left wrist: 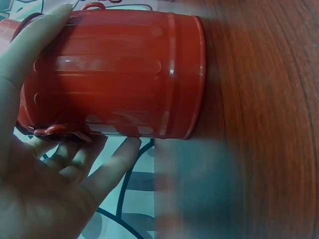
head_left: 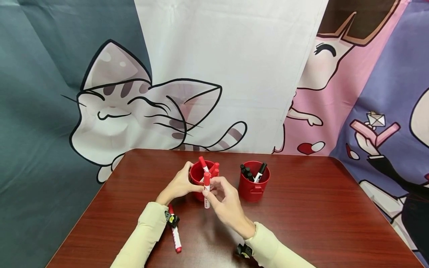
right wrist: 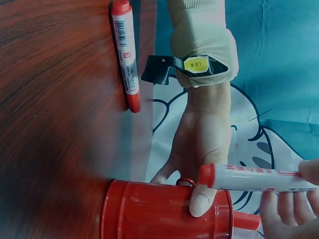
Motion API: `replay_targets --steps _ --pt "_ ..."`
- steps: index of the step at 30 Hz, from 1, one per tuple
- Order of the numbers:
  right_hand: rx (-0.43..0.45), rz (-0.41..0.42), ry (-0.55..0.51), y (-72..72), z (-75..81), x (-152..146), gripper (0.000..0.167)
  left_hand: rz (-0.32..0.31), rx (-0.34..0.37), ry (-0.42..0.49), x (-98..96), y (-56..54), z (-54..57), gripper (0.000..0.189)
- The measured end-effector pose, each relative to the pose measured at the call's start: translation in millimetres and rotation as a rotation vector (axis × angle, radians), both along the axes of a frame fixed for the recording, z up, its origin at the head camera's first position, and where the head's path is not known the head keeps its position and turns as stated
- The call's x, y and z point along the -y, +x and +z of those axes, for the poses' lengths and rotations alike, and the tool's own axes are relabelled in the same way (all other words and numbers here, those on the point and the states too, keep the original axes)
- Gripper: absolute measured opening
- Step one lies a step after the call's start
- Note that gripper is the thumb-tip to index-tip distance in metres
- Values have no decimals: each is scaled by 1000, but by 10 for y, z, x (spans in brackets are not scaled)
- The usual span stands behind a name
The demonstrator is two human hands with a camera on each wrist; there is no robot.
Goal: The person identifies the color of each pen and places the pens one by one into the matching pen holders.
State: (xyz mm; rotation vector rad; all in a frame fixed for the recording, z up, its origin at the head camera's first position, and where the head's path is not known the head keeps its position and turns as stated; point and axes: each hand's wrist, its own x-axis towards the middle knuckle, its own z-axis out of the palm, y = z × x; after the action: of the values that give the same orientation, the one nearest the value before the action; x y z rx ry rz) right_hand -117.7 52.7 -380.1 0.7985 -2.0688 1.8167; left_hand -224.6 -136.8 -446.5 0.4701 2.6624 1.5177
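Note:
My left hand (head_left: 181, 185) grips a small red metal bucket (left wrist: 114, 74) from its left side, thumb across the near wall and fingers behind. Several red-capped markers (head_left: 215, 169) stand inside it. Just in front of that bucket, my right hand (head_left: 229, 204) pinches a white marker with a red cap (right wrist: 249, 178), held about upright with the cap on top. Another red-and-white marker (head_left: 176, 238) lies on the table beside the left forearm, partly covered by the wrist camera in the head view.
To the right stands a second red bucket (head_left: 253, 191) with several black-capped markers (head_left: 259, 174) in it. The brown wooden table (head_left: 311, 208) ends at a cloth backdrop (head_left: 228, 74) printed with cartoon figures.

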Motion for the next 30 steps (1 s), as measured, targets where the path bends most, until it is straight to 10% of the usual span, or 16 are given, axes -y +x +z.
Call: replay_targets --steps 30 --pt "-194 -146 -64 -450 612 115 25 -24 15 51 8 6 -26 72"
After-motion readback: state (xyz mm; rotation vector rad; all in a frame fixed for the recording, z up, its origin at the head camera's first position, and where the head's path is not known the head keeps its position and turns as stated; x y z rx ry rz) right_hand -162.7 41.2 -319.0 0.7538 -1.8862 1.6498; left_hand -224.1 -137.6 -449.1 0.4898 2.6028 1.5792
